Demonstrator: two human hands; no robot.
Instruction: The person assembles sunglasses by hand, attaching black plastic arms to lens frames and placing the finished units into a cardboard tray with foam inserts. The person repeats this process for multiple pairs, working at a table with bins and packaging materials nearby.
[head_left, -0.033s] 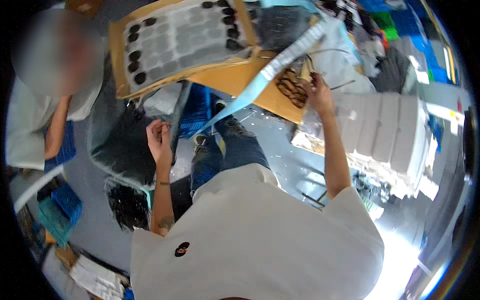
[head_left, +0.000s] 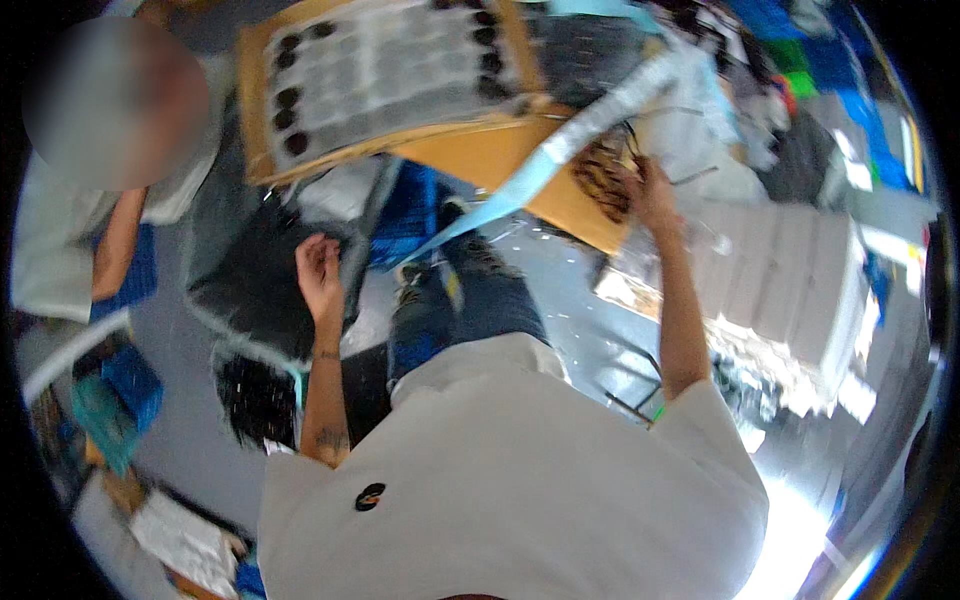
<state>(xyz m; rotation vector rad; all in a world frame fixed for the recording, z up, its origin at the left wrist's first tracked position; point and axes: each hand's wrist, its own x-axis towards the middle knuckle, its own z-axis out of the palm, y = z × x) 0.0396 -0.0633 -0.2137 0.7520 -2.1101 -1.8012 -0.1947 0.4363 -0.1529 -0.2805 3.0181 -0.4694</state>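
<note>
My right hand (head_left: 655, 197) is at the right end of a tan cardboard flap (head_left: 490, 160), its fingers drawn together. Beside the fingertips lies a dark brown patterned bundle (head_left: 601, 180); blur hides what exactly they grip. A long pale blue strip (head_left: 528, 185) slants across the flap, left of that hand. My left hand (head_left: 320, 272) hovers by a dark grey bag-like bin (head_left: 255, 260). Its fingers are loosely bent and apart, with nothing visible in them. Beyond it, a shallow cardboard box (head_left: 258, 110) holds a whitish sheet with rows of round spots, several of them black along the sides.
At far left stands another person (head_left: 50, 240), one forearm lowered. A blue crate (head_left: 405, 215) sits between the dark bin and my legs. Stacked pale grey boxes (head_left: 770, 270) stand at right, with clear plastic wrap (head_left: 690, 150) behind. Small crates (head_left: 110, 400) are at lower left.
The whole view has shifted slightly, so the box, flap and strip appear farther right and a little higher. My right hand sits slightly lower beside the brown bundle. The left hand is nearly unchanged.
</note>
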